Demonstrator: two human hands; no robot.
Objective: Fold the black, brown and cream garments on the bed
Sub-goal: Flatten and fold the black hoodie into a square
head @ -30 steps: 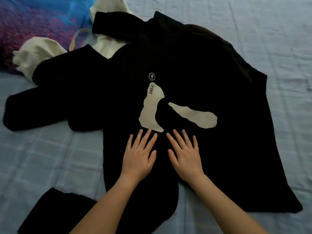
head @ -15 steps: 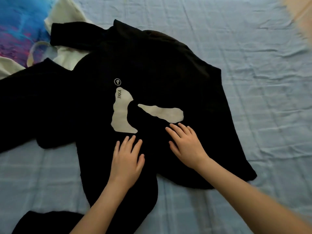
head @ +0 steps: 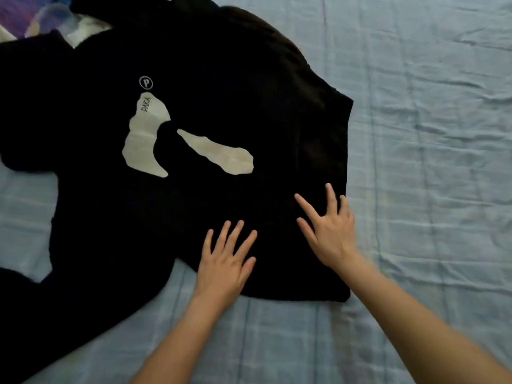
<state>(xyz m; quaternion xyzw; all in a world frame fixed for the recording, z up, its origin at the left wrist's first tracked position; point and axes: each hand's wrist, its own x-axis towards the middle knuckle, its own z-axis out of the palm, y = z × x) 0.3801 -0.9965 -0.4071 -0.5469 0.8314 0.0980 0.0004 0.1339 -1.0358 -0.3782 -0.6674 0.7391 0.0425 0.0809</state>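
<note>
A black garment (head: 221, 79) with a pale printed design lies spread over the bed, filling the left and middle of the view. My left hand (head: 224, 261) rests flat on its lower edge, fingers spread. My right hand (head: 329, 231) presses flat on the cloth near the garment's right edge, fingers splayed. A dark brownish fold (head: 277, 31) shows along the garment's upper right edge. A bit of the cream garment (head: 83, 26) peeks out at the top left, mostly covered by the black cloth.
The light blue checked bedsheet (head: 429, 134) stretches wrinkled to the right and below. A colourful purple and blue cloth (head: 19, 12) lies at the top left corner. More black cloth (head: 41, 314) trails to the lower left.
My right hand has slid rightward across the black garment to its right edge. The left hand has moved a little right and down. The view has shifted closer and rightward.
</note>
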